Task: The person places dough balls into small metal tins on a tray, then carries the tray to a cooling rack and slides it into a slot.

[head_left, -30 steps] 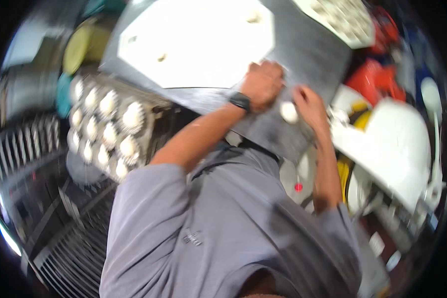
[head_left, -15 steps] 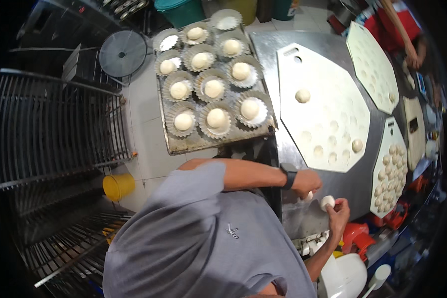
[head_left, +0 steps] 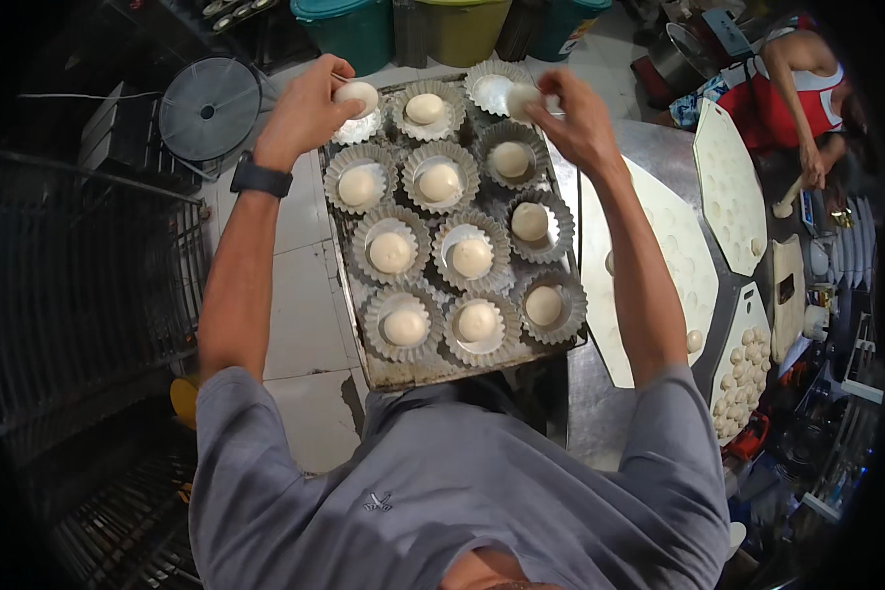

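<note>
"Twelve fluted tins (head_left: 484, 355) sit on the baking tray (head_left: 418, 374); what's in them?"

"Ten have a pale dough ball (head_left: 391, 253) resting inside. The other two, at the tray's far corners, each have a hand above them."

"And those hands?"

"The left hand (head_left: 307, 110) grips a raised ball (head_left: 359, 95) between thumb and fingers, over the tray's far-left tin. The right hand (head_left: 582, 120) pinches a blurred ball (head_left: 524, 101) over the far-right one. Whether either touches its tin, I can't tell."

"What's around the tray?"

"Just right of it, a large white board (head_left: 683, 256) lies on a metal table (head_left: 600, 403), partly hidden by the right forearm. Farther right, a narrower-looking board (head_left: 752, 315) bears clustered small dough balls (head_left: 742, 379). Beyond the tray's far edge stands a teal bucket (head_left: 344, 34); to its left is a round grey disc (head_left: 209, 106)."

"Anyone else?"

"One co-worker (head_left: 752, 123) in red, well to the tray's right."
</note>
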`<state>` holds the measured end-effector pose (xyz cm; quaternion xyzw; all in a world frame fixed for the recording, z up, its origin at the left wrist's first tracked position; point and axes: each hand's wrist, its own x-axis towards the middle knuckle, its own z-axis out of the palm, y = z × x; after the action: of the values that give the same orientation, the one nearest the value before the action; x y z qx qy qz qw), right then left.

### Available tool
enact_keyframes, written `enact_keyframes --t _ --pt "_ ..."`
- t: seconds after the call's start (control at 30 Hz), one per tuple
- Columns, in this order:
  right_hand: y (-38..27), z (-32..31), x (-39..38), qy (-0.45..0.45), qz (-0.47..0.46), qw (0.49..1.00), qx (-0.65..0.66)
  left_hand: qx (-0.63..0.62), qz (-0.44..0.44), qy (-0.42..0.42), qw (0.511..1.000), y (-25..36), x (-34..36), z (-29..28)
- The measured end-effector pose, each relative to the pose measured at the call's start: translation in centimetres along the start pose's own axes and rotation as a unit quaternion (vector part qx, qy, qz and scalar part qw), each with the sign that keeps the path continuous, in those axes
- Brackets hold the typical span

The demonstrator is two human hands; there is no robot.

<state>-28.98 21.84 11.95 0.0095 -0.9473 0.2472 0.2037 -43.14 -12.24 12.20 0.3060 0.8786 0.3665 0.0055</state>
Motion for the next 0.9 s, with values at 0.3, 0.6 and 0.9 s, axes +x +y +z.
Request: enact_keyframes --t 0.3,0.6,0.9 --pt "2.2 8.1 5.3 0.009 -0.044 0.985 -0.166 0.165 0.120 -0.003 0.979 -6.7 2.3 3.3" --pt "-0.3 -0.4 -5.8 0.010 0.131 0.987 -0.097 0.230 0.176 -0.020 0.957 -7.4 -5.0 4.8" --pt "-2.8 -3.6 -23.3 0.007 0.377 0.921 0.100 0.037 0.170 0.057 0.983 -7.3 -5.5 2.9"
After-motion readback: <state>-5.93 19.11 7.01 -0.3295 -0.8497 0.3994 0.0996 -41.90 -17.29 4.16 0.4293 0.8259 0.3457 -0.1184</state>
